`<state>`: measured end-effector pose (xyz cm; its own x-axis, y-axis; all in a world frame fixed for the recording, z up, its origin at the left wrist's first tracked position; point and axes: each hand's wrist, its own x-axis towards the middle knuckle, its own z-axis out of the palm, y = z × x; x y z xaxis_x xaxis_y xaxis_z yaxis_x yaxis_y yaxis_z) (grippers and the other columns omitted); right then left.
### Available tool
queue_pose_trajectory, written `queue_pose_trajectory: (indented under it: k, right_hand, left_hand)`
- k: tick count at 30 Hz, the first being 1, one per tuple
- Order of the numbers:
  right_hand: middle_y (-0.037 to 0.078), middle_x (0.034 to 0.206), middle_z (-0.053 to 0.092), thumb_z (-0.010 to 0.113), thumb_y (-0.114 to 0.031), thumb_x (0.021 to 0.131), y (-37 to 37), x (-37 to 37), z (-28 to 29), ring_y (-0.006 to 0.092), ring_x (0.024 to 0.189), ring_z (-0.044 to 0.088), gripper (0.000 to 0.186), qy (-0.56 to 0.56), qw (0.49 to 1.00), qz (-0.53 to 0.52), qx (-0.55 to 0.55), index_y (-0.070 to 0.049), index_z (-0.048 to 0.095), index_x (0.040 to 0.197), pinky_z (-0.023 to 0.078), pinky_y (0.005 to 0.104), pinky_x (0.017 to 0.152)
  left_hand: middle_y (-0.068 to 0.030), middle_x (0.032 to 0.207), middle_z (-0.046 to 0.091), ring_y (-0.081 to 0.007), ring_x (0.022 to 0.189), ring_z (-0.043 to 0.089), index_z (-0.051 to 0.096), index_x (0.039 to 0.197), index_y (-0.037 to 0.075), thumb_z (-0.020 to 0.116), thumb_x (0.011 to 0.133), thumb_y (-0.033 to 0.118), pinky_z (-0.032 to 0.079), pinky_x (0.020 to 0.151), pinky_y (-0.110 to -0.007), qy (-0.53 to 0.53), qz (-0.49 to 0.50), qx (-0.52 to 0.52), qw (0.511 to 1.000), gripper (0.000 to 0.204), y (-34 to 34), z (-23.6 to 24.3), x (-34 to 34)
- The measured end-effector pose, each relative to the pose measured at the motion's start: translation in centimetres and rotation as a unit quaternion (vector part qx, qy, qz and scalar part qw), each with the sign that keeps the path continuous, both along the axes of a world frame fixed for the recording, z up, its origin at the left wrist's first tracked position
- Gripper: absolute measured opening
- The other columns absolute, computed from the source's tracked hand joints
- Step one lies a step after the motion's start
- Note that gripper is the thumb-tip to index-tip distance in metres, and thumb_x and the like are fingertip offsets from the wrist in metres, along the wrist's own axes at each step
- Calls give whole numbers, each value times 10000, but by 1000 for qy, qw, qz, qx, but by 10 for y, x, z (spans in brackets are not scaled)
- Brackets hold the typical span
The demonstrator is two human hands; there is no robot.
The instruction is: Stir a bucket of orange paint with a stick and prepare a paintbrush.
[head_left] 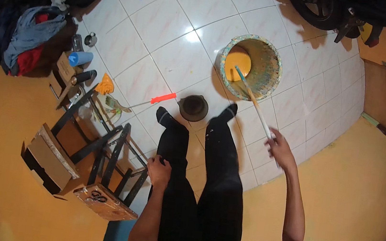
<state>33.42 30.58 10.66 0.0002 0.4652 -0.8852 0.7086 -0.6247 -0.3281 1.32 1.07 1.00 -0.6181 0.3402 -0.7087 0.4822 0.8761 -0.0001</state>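
My right hand (280, 149) is closed round a long white stick (262, 114) smeared with paint. The stick's teal tip reaches into a large paint-crusted bucket (277, 66), over the yellow-orange paint (238, 64) inside it. Whether the tip touches the paint I cannot tell. My left hand (158, 170) rests on my left leg, fingers loosely bent and apart, with nothing seen in it. Beside that hand stands a dark-framed wooden stool (121, 157). On the floor between my feet and the bucket sits a small dark pot (193, 108), with a red-orange handle on a thin metal rod (163, 98) to its left.
A paintbrush (117, 105), a crumpled orange cloth (106, 84) and a blue cup (80, 59) lie along the left. Farther left are an open cardboard box (53, 159) and a heap of clothes (34, 36). A motorcycle wheel (315, 8) stands at the far right.
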Motion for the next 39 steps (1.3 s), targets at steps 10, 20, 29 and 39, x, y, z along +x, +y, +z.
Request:
queue_pose_trajectory:
  k: [10,20,29,39]
  right_hand:
    - [110,693,604,530,-137,903,113,-65,-144,149,493,548,230,94,995,-33,-19,76,606,864,434,304,447]
    - [110,758,636,484,-66,848,123,-99,-130,160,531,534,571,-8,978,206,29,54,534,1404,465,331,470]
    - [78,628,591,521,-131,836,180,-49,-123,135,464,527,195,17,950,293,-111,29,622,789,402,309,409]
    - [248,697,671,527,-129,834,190,-76,-121,330,596,686,294,-3,927,364,94,75,703,950,539,441,542]
  left_hand:
    - [-174,1079,651,-382,974,652,704,1010,48,630,872,134,553,828,-484,22,-2,55,998,179,27,-5,24]
    - [-93,1019,710,-348,911,690,736,955,89,605,888,222,556,793,-457,62,40,53,996,198,44,-1,52]
    - [-99,973,713,-349,850,695,744,897,82,626,886,247,559,750,-448,67,19,79,994,204,49,-1,49]
    - [-122,1033,708,-363,933,687,743,940,77,639,898,288,546,807,-468,53,35,59,996,239,45,-5,57]
